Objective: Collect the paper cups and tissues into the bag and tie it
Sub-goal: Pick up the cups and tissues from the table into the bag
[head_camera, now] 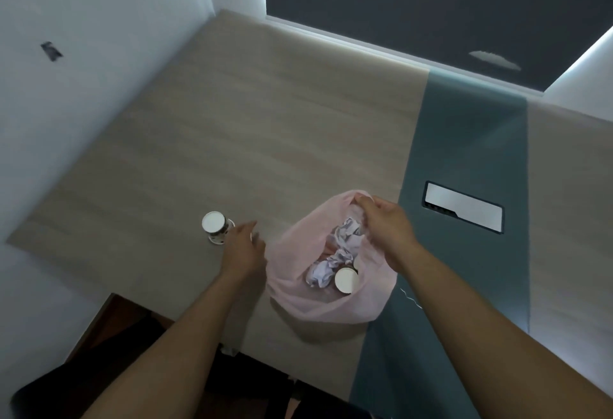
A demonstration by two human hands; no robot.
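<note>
right hand (384,223) pinches bag (298,299) rim; cup (215,223) near table (265,120) edge.

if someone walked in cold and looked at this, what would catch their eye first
The pink bag in the middle of the wooden table, its mouth held open at the far rim by the right hand, with crumpled tissues and a paper cup already inside. Next, the left hand reaching toward a lone cup standing on the table just left of the bag.
</note>
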